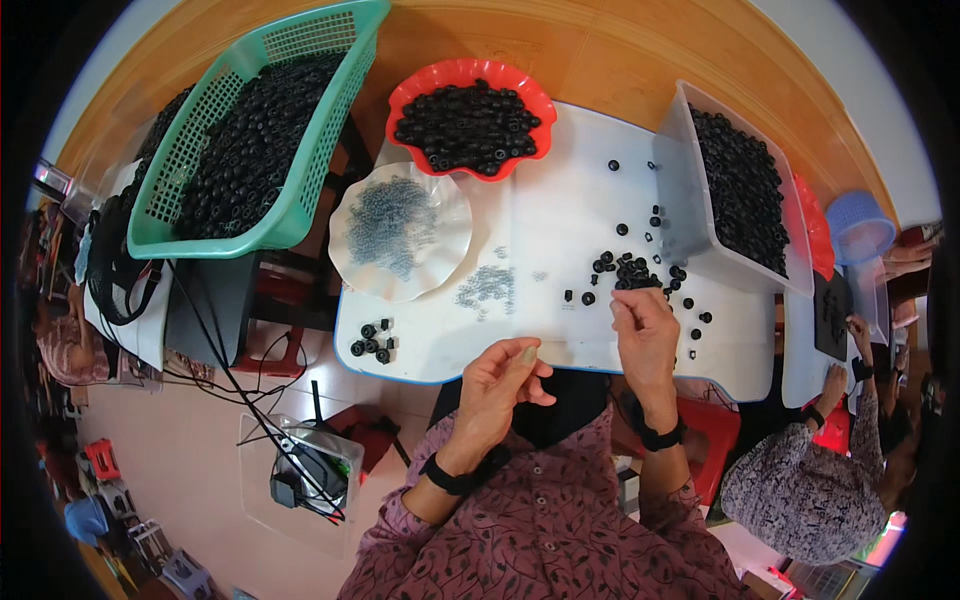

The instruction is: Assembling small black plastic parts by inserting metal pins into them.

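My left hand (500, 389) is above the table's front edge, palm turned inward, with its fingers curled and the thumb against them. What it holds, if anything, is too small to make out. My right hand (645, 335) reaches to the near side of a loose pile of small black round parts (632, 270). Its thumb and fingers are pinched together at the pile, and the fingertips hide whatever is between them. Left of the pile, small metal springs (487, 288) lie scattered on the white table (570, 200).
A white scalloped plate (455, 235) holds more springs. Black parts fill a red scalloped bowl (545, 108), a green basket (290, 232) and a clear bin (700, 245). Several black parts (372, 343) lie at the table's left front. At right, another person (805, 490) works at a neighbouring table.
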{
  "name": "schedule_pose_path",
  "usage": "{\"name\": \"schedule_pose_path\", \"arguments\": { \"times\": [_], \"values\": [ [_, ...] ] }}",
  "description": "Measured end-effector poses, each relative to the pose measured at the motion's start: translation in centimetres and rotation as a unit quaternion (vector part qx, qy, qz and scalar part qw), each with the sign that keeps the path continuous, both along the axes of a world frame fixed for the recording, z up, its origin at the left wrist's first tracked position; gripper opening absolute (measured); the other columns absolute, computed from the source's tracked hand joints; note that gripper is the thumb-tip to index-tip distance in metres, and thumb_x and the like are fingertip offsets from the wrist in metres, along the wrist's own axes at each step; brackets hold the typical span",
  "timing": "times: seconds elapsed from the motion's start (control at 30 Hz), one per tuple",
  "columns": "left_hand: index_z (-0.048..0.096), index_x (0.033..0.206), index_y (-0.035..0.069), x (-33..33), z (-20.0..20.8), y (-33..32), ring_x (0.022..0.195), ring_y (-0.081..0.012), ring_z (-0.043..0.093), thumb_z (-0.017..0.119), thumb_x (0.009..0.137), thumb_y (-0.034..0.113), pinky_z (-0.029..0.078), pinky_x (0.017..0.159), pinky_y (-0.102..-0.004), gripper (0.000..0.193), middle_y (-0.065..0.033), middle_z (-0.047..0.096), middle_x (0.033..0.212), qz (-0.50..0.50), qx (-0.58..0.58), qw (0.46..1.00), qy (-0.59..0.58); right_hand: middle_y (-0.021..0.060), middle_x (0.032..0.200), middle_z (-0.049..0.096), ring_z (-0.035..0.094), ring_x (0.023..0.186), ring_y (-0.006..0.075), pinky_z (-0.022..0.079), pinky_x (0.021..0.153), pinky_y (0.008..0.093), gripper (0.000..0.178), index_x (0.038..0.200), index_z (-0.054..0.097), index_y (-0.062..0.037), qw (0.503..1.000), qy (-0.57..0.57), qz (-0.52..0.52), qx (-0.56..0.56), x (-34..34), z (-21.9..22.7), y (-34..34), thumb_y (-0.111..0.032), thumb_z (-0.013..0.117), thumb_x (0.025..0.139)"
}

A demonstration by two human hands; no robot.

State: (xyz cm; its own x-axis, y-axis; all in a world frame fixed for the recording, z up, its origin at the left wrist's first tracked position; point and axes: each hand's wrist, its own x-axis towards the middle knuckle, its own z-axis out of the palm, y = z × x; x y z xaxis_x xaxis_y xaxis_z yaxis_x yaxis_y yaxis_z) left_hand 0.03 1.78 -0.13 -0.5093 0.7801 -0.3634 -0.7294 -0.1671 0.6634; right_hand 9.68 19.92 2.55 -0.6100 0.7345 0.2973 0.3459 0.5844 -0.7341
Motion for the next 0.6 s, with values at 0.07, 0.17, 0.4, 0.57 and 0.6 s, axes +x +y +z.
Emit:
{"name": "schedule_pose_path", "arguments": {
  "times": [0.07,0.17,0.4,0.57,0.6],
  "values": [
    [0.057,0.116,-0.003,0.0,0.0,0.0,0.064,-0.0101,0.059,0.054,0.098,0.017,0.06,0.063,-0.0327,0.027,-0.0119,0.064,0.088,-0.002,-0.011,1.0,0.006,0.0117,0.08,0.057,0.057,0.063,0.0204,0.044,0.055,0.0302,0.012,0.092,0.065,-0.0011,1.0,0.0,-0.005,-0.005,0.1,-0.7,-0.2,0.004,0.062,0.082],
    [0.057,0.116,-0.003,0.1,-0.1,0.2,0.064,-0.0101,0.059,0.054,0.098,0.016,0.06,0.062,-0.0323,0.027,-0.0122,0.064,0.088,0.001,-0.012,1.0,0.009,0.0123,0.085,0.056,0.058,0.067,0.0287,0.047,0.059,0.036,0.018,0.099,0.065,-0.005,0.997,-0.032,0.003,0.065,-0.6,-0.9,-0.1,0.002,0.06,0.084],
    [0.056,0.116,-0.004,0.1,-0.3,0.6,0.064,-0.0103,0.059,0.053,0.098,0.015,0.06,0.062,-0.0323,0.027,-0.0126,0.064,0.089,-0.002,-0.022,1.0,0.012,0.011,0.085,0.054,0.057,0.067,0.0267,0.046,0.06,0.0351,0.024,0.107,0.065,-0.0071,0.983,-0.13,-0.016,0.127,-1.7,-1.3,0.2,0.001,0.059,0.085],
    [0.056,0.117,-0.004,0.1,-0.5,0.8,0.064,-0.0102,0.059,0.052,0.098,0.014,0.06,0.062,-0.0323,0.027,-0.013,0.064,0.089,-0.006,-0.036,0.999,0.012,0.0103,0.089,0.055,0.061,0.071,0.029,0.049,0.059,0.0387,0.022,0.104,0.065,-0.0079,0.986,-0.115,0.001,0.125,-1.7,-0.8,-0.2,-0.001,0.06,0.084],
    [0.056,0.117,-0.004,0.1,-0.5,1.0,0.063,-0.0102,0.059,0.052,0.098,0.014,0.06,0.062,-0.0323,0.026,-0.013,0.064,0.089,-0.006,-0.034,0.999,0.01,0.0101,0.089,0.055,0.061,0.07,0.0283,0.049,0.058,0.0374,0.021,0.103,0.065,-0.0071,0.99,-0.082,0.0,0.116,-1.6,-0.6,-0.3,0.0,0.061,0.083]
  ]
}}
